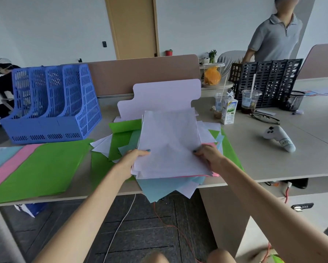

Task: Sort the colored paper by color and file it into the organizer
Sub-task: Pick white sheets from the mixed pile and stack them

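Both hands hold the white stack (170, 143). The left hand (133, 158) and right hand (208, 154) pinch its near corners. The blue organizer (51, 103) stands to the left.

Left hand (130, 161) partly hidden under white stack (168, 141), green sheet (45, 168) cut off at left edge

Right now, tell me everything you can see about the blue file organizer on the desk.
The blue organizer is a perforated plastic rack, seemingly four upright slots between slotted dividers whose tops slope down toward a low front wall. It stands upright on the desk at the far left, back from the near edge. No paper shows in it. Just in front of its base lie green sheets.
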`<state>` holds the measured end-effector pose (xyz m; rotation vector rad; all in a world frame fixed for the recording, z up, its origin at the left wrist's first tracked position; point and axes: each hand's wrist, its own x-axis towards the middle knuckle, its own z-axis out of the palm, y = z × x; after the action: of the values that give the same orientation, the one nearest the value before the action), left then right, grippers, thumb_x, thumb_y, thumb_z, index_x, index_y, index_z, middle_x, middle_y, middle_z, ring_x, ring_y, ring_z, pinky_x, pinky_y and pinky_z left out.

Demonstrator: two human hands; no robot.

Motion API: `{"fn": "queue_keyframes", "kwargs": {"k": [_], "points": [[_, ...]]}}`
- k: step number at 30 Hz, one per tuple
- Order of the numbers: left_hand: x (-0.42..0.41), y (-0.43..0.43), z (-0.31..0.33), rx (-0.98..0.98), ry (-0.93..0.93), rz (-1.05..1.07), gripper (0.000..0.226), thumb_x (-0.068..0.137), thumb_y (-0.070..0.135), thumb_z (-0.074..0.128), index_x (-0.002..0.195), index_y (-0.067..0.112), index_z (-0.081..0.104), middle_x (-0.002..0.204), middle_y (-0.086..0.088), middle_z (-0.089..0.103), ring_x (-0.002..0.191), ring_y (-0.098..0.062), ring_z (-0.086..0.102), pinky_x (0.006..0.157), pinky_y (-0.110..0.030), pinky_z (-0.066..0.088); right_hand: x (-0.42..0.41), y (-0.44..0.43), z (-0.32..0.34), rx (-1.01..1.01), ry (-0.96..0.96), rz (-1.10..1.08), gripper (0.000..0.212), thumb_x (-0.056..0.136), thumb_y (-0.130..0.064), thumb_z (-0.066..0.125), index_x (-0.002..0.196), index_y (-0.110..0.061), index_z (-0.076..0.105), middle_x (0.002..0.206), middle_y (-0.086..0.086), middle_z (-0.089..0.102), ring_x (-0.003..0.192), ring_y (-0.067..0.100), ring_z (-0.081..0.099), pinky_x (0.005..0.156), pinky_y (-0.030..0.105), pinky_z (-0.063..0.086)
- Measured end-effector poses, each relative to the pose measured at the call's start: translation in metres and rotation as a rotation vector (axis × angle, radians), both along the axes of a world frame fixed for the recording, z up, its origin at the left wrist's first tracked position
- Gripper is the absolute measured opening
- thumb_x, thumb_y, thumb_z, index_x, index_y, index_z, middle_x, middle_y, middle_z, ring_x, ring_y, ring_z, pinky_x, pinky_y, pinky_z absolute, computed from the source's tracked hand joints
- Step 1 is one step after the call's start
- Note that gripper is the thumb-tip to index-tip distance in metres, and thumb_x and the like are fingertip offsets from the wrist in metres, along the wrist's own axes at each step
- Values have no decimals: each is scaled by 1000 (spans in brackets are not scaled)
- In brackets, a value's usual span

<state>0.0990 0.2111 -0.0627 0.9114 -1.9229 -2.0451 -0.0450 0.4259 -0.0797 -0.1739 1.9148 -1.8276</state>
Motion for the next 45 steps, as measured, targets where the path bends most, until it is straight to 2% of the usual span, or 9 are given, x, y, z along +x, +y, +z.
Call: {"fn": "queue_keyframes", "kwargs": {"k": [6, 12, 15, 22, 27, 31, 38, 41, 45], "points": [[-7, 7, 8, -99, 41, -20, 16, 92, 10, 60, 107, 8, 60, 90, -3, 65, 80, -18, 61, 63, -25, 44, -6, -10, 6, -44, 111, 63, 23, 81, 12, 51, 92, -3, 65, 87, 11, 61, 74, 24, 56, 70, 30, 48], [-34, 1, -3, -247, 83, 137, 35, 94, 4, 53, 129, 2, 46, 113, -4, 51, 100, -18, 46, 81, -26, 34, -39, -18, 9, 101, 231, -83, 24, 83, 5, 58, 104, -6, 56, 79, 7, 58, 62, 17, 55, 55, 26, 48], [-45, -2, -8, -268, 84, 162, 32, 95, 5, 52, 126, 2, 46, 110, -4, 49, 99, -18, 46, 81, -27, 34, -63, -16, 2, 344, 431, -241, 32, 79, 0, 56, 111, -3, 57, 101, 11, 65, 86, 29, 64, 72, 32, 50], [-70, -8, -18, -305, 76, 138, 30, 94, 6, 53, 124, 4, 52, 113, -5, 57, 100, -20, 52, 82, -27, 38, -96, -18, -15, 699, 714, -237, 44, 82, -17, 62, 119, 0, 45, 127, 20, 49, 119, 35, 44, 95, 37, 35], [-78, -15, -26, -328, -21, 127, 27, 92, 13, 57, 117, 6, 53, 115, -4, 60, 103, -22, 55, 85, -32, 42, -117, -22, -11, 846, 660, -222, 66, 77, -39, 72, 119, 0, 41, 128, 19, 50, 121, 36, 41, 95, 40, 36], [-80, -15, -33, -339, -35, 111, 32, 93, 14, 55, 124, 5, 52, 119, -6, 60, 106, -22, 55, 84, -31, 40, -131, -27, 1, 738, 480, -282, 73, 72, -24, 79, 125, 1, 35, 130, 19, 50, 122, 36, 46, 99, 42, 40], [-79, -6, -30, -358, -7, 121, 24, 97, 12, 51, 121, 12, 45, 112, 1, 50, 103, -18, 45, 86, -28, 33, -136, -20, 14, 444, 201, -262, 29, 79, -14, 73, 87, -3, 47, 97, 13, 58, 84, 26, 54, 72, 33, 45], [-79, -5, -27, -367, -19, 118, 32, 97, 12, 51, 128, 8, 46, 112, -2, 51, 103, -18, 46, 86, -28, 34, -135, -21, 17, 457, 328, -311, 19, 74, -14, 73, 87, -1, 69, 97, 15, 71, 85, 29, 65, 75, 33, 53], [-78, -3, -27, -332, -13, 136, 29, 97, 11, 51, 125, 8, 48, 113, -3, 53, 102, -20, 48, 85, -29, 35, -129, -24, 21, 546, 530, -224, 18, 78, -22, 72, 77, -4, 69, 75, 16, 67, 69, 28, 58, 62, 29, 45]]}}
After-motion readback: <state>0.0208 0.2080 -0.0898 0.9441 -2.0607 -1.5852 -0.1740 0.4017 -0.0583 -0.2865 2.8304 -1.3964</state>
